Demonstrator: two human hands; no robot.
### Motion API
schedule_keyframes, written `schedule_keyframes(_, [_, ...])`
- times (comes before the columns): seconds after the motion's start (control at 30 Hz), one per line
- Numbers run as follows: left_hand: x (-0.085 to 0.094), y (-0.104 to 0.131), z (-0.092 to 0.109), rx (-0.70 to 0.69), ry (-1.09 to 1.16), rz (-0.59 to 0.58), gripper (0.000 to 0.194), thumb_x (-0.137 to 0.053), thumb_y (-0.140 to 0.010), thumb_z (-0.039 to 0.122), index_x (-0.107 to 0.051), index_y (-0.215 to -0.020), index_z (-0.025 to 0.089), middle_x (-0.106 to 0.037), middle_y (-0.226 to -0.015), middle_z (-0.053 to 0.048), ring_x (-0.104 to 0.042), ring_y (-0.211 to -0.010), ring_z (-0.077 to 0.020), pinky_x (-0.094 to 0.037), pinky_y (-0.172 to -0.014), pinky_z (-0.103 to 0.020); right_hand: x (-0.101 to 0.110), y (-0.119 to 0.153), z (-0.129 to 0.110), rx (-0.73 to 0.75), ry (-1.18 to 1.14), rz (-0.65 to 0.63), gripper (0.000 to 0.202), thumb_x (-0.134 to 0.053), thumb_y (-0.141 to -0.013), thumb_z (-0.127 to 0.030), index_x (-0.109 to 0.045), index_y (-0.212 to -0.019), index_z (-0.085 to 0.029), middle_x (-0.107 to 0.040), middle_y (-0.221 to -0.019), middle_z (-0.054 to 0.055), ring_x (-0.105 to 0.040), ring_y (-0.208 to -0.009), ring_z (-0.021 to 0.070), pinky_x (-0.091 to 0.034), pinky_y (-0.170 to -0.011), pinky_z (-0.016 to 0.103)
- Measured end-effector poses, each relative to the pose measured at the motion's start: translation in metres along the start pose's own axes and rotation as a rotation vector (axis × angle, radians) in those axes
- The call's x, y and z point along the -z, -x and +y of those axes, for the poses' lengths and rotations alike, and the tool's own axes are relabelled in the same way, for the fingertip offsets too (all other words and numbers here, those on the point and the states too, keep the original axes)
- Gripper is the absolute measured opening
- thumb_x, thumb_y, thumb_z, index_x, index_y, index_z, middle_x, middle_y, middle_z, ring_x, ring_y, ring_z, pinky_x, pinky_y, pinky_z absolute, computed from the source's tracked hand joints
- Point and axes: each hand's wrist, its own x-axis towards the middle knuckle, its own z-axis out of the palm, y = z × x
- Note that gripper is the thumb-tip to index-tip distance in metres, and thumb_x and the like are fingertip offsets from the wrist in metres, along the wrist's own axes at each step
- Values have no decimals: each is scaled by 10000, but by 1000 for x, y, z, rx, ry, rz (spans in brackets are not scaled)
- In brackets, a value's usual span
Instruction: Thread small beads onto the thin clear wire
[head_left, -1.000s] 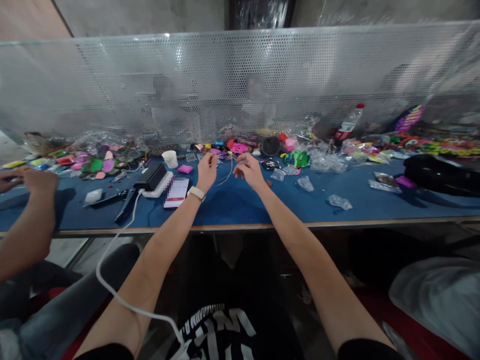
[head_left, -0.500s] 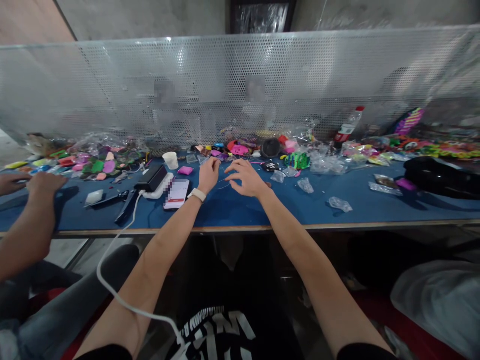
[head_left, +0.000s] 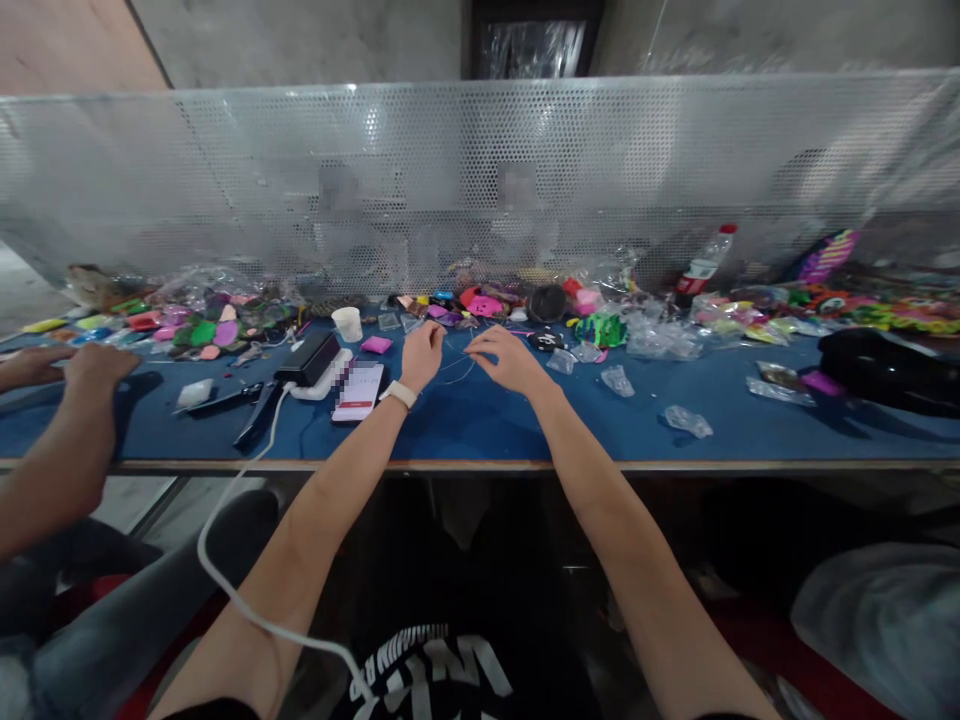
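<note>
Over the middle of the blue table, my left hand (head_left: pixel 423 355) is closed, its fingertips pinched together at one end of a thin pale thread (head_left: pixel 459 374). My right hand (head_left: pixel 510 356) faces it a short way to the right, thumb and fingers pinched on the same thread, which curves loosely between the two hands. A white band circles my left wrist. Just left of that wrist lies a phone (head_left: pixel 358 392) with a lit screen. A small pink packet (head_left: pixel 376 344) sits beyond the phone.
A black power bank (head_left: pixel 309 355) on a white strip, with its white cable (head_left: pixel 217 560), lies at left. A co-worker's hands (head_left: pixel 94 368) are further left. A cup (head_left: pixel 347 323), colourful pieces and a bottle (head_left: pixel 705 265) line the mesh panel. Plastic bags (head_left: pixel 686 420) lie at right.
My right hand's fingers have drawn together from a spread pose into a pinch on the thread. My left hand stays pinched in nearly the same place. The view has tilted slightly.
</note>
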Motion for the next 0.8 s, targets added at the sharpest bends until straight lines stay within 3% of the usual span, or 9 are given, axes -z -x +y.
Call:
schedule_keyframes(0.17, [0,4,6,11,-70,-57,232,-484,-1091,260,-703,-1035,207,-776,-982,-88,-705,-871,-233,-472,-814,-317,-2,0,6,-59,-51,6,181,-676,-1028,-308,-846,-1067,-263,-808,-1028,81,-665,-998,273,-556,-952,480])
schedule_keyframes(0.27, [1,8,10,-5,-171,-116,251,-466,-1104,298,-704,-1101,218,-777,-984,-95,-714,-904,-251,-469,-822,-320,-3,-2,-1,-171,-115,87,179,-711,-1009,-367,-857,-1031,-266,-794,-953,79,-679,-969,260,-567,-899,436])
schedule_keyframes(0.37, [2,12,15,-62,-229,-179,284,-435,-1119,332,-701,-1143,234,-778,-994,-90,-719,-925,-254,-466,-812,-315,-6,-3,-13,-286,-272,148,210,-742,-979,-425,-850,-935,-251,-808,-1000,76,-713,-961,245,-567,-844,389])
schedule_keyframes(0.47, [1,14,17,-106,-235,-206,265,-452,-1111,310,-705,-1152,242,-787,-1023,-88,-723,-930,-252,-466,-786,-311,-7,-6,-19,-362,-521,164,258,-786,-928,-479,-831,-914,-226,-810,-921,64,-742,-859,225,-574,-792,360])
schedule_keyframes(0.63, [-5,13,14,-194,-193,-204,237,-502,-1090,263,-734,-1131,249,-799,-1027,-85,-731,-872,-244,-472,-743,-310,-2,-10,-13,-583,-860,458,379,-854,-844,-536,-786,-1054,-228,-753,-832,26,-720,-644,164,-567,-602,288])
schedule_keyframes(0.8, [-8,16,17,-322,-179,-273,281,-473,-1115,325,-736,-1175,245,-805,-1102,-82,-748,-937,-236,-495,-768,-304,3,-12,2,-658,-929,720,258,-824,-892,-456,-725,-1027,-259,-735,-838,-3,-751,-730,150,-628,-672,262])
